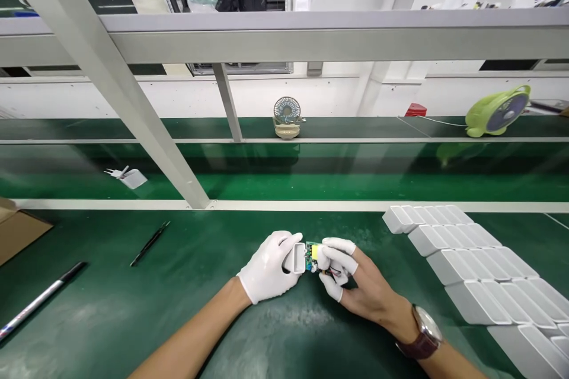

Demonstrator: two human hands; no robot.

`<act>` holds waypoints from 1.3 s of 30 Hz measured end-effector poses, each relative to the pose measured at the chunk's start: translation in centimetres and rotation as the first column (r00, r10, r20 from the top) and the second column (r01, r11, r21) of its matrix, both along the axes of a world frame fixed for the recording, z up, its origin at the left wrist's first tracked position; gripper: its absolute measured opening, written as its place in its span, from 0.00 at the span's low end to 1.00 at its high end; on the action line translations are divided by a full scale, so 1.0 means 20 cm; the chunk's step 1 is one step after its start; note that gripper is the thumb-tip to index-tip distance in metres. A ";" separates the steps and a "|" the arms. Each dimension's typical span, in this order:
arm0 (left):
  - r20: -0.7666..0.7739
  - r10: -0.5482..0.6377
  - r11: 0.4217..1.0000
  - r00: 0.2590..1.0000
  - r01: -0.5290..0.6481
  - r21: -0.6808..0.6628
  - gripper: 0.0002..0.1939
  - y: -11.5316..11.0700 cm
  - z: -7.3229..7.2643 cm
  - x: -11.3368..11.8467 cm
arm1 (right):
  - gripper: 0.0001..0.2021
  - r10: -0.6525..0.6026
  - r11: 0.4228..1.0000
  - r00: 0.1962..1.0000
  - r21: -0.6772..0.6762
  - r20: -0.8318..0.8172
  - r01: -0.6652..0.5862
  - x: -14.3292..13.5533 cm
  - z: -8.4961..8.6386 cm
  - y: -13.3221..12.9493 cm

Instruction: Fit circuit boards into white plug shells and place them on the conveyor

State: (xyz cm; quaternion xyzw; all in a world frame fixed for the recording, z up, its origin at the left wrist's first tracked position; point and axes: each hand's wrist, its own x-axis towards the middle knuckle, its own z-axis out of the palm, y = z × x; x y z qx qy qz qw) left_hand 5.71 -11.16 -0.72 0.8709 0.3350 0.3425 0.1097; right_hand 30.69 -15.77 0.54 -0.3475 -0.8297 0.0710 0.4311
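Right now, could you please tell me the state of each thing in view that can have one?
White casing: in left hand, hollow side showing
Circuit board: in right hand, partly exposed
White housings: set in rows
Black pen: lying flat
Silver marker: lying flat
White adapter: lying, prongs out
Beige fan: standing, spinning unclear
Green fan: standing
Wristwatch: worn

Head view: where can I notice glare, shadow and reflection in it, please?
Head view: pale glare on the green tabletop, below the left hand; head view: dark shadow along the left forearm; head view: green fan mirrored faintly in the glossy surface below it.
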 end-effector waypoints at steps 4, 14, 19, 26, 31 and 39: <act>0.000 -0.046 0.999 0.999 0.046 0.006 0.42 0.00 0.01 0.01 | 0.34 0.032 0.996 0.997 0.083 0.072 -0.038 -0.02 0.01 -0.01; 0.001 -0.076 0.997 0.997 0.076 0.010 0.42 -0.01 0.00 0.02 | 0.35 0.005 0.995 0.992 0.094 0.124 -0.017 -0.03 0.00 -0.02; -0.003 -0.090 0.995 0.996 0.090 0.033 0.42 -0.01 0.00 0.02 | 0.34 -0.002 0.996 0.990 0.085 0.139 -0.009 -0.04 -0.03 -0.02; -0.007 -0.105 0.993 0.994 0.105 0.045 0.40 -0.01 0.00 0.02 | 0.34 -0.014 0.997 0.986 0.076 0.165 0.001 -0.05 -0.04 -0.03; 0.004 -0.101 0.993 0.995 0.101 0.062 0.40 -0.01 0.00 0.02 | 0.34 -0.027 0.994 0.983 0.110 0.180 0.007 -0.06 -0.02 -0.03; -0.001 -0.110 0.992 0.994 0.110 0.061 0.40 0.00 -0.02 0.02 | 0.31 -0.047 0.993 0.980 0.114 0.191 0.026 -0.07 -0.01 -0.04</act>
